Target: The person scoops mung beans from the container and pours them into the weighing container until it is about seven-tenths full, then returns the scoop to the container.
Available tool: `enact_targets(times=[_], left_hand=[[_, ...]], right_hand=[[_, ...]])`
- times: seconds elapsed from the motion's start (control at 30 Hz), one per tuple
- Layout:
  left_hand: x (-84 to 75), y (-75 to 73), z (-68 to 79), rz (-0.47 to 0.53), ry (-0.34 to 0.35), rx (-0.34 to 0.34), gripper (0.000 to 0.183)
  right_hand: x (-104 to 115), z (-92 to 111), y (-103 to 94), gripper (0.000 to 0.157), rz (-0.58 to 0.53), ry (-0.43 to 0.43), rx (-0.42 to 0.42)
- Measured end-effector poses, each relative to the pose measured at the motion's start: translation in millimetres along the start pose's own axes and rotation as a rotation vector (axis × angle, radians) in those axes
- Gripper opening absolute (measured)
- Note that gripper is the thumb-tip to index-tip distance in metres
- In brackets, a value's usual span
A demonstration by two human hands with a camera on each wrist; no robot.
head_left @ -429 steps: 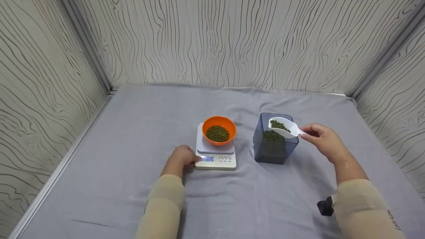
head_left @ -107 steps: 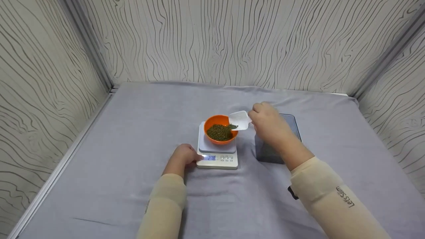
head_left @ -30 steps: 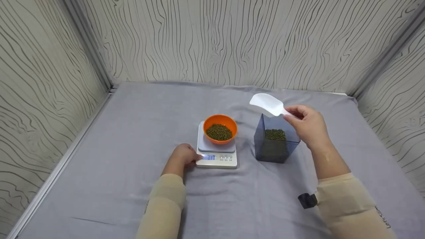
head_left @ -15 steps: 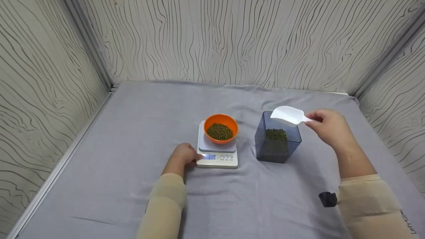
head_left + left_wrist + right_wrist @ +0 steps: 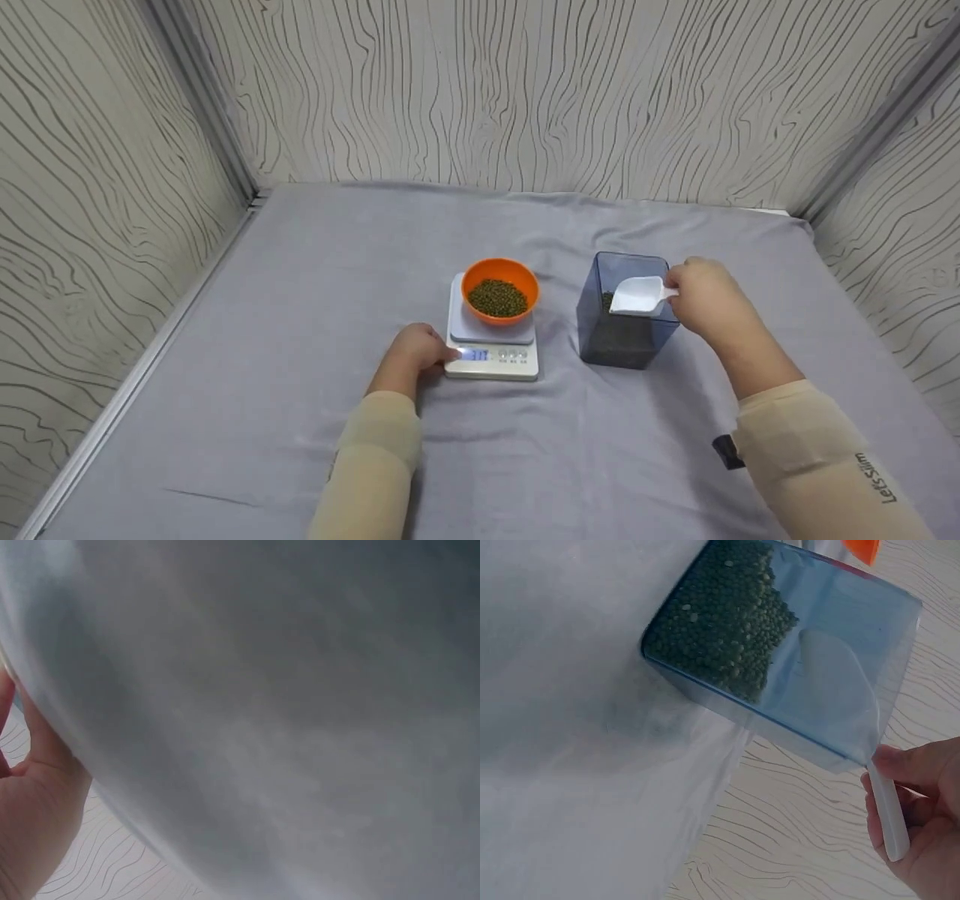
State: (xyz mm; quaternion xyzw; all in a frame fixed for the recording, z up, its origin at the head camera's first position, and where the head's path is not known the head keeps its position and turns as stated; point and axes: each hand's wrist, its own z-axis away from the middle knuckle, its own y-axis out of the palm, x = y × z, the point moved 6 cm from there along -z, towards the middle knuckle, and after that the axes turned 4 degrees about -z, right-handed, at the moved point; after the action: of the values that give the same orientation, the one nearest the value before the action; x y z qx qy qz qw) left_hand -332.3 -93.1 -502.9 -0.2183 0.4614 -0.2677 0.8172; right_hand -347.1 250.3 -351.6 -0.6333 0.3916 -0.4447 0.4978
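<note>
My right hand (image 5: 709, 296) grips the handle of a white plastic scoop (image 5: 637, 295). The scoop's bowl is tilted down inside a clear bluish square container (image 5: 616, 341), above small green beans (image 5: 731, 622) that look like mung beans. In the right wrist view the scoop shows through the container wall, apart from the beans. My left hand (image 5: 418, 350) holds the left front corner of a white kitchen scale (image 5: 491, 367), thumb beside its lit display. An orange bowl (image 5: 532, 296) with green beans stands on the scale; the display digits are too blurred to read.
A grey cloth (image 5: 337, 262) with wrinkles covers the table. Wood-patterned panels (image 5: 480, 97) stand behind and at both sides. The left wrist view is mostly filled by cloth.
My right hand poured beans from the scoop into the orange bowl, then came back right and lowered the emptied scoop into the container. The display reading rose from about 226 to 317. Left hand stays put.
</note>
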Motion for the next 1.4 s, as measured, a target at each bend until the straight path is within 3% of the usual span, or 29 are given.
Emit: enact_targets(times=[0.4,0.7,1.07,1.4], left_hand=[[-1.0,0.1,1.3,-0.009,0.020,0.001,0.024],[-1.2,-0.6,1.5,-0.001,0.000,0.009,0.024],[-1.0,-1.3,1.6,0.009,-0.029,0.017,0.023],[0.2,1.3,-2.8,-0.003,-0.009,0.015,0.024]], right_hand=[[11.8,-11.3,13.6,0.012,0.213,-0.093,0.013],[17.2,-19.2,23.6,0.010,0.236,-0.168,0.010],[16.8,-30.1,36.9,0.007,0.112,-0.152,0.067],[8.8,-27.8,32.8,0.013,-0.025,-0.109,0.066]])
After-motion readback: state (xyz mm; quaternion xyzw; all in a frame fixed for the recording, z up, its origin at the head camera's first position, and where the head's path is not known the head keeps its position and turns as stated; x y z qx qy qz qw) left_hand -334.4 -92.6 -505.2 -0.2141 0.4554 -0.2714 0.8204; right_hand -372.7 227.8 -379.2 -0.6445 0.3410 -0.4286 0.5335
